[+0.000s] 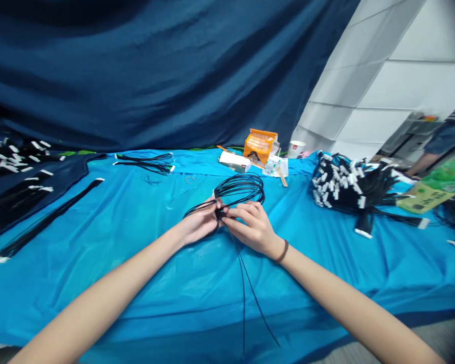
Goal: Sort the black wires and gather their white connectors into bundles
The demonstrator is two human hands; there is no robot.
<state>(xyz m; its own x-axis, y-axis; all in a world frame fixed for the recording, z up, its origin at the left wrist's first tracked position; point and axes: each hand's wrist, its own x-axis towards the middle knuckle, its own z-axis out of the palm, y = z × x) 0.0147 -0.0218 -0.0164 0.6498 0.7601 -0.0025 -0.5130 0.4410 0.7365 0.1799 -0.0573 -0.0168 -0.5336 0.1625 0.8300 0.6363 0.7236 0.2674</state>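
Note:
A looped bundle of thin black wires [242, 186] is held above the blue cloth, near the middle of the view. My left hand [200, 222] is closed around the bundle's left part, beside a small white connector [214, 194]. The fingers of my right hand [252, 226] are pinched on the same bundle at a dark gathered spot between both hands. Two loose wire ends [244, 275] hang down from there over the cloth. My right wrist wears a brown band.
Wire bundles with white connectors lie at the left [47, 220] and in a pile at the right [345, 182]. An orange packet [260, 146], a white box [234, 161] and a paper cup [296, 149] stand behind. At far right is a person [449, 126].

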